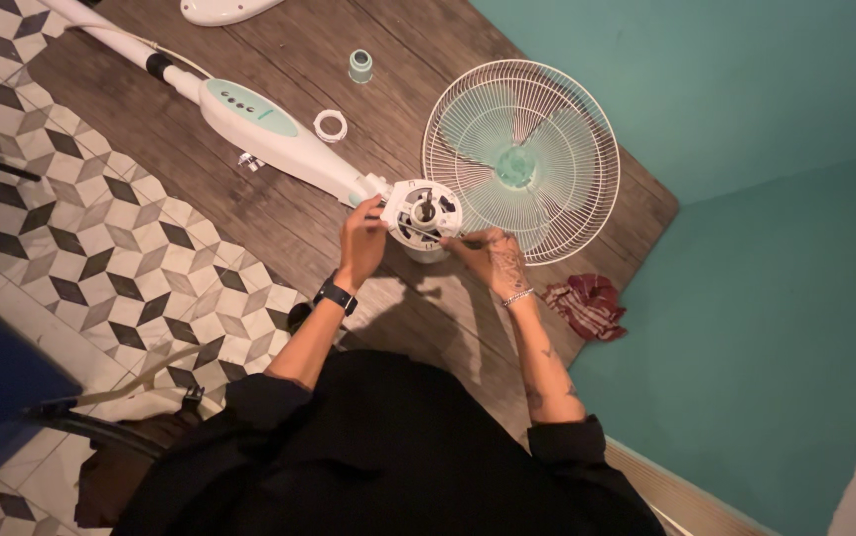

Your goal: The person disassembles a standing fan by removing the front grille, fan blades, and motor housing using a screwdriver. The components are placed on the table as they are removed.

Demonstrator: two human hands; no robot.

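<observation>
Motor housing: the white round motor housing (424,213) sits near the middle of the wooden bench (279,228), at about 7 o'clock from the grille, just beside it.
Left hand: the left hand (361,241) is closed around the housing's left side, at about 9 o'clock of it; a dark watch is on that wrist.
Right hand: the right hand (491,256) touches the housing at about 4 o'clock, fingers bent; I cannot tell if it pinches a small part there.
Fan body: the long white fan pole (249,124) with control panel runs away from the housing toward 10 o'clock.
Grille: the white wire grille (567,149) lies flat at 2 o'clock from the housing.
Small parts: a white ring (330,125) and a pale green cap (360,66) lie apart, toward 11 o'clock.
Cloth: a red cloth (585,304) lies at the bench edge, toward 4 o'clock.
Handling: the housing looks stiff plastic, probably rather heavy from the motor inside, and smooth; holding its rim with both hands seems safest. The thin grille wires would bend easily.
</observation>
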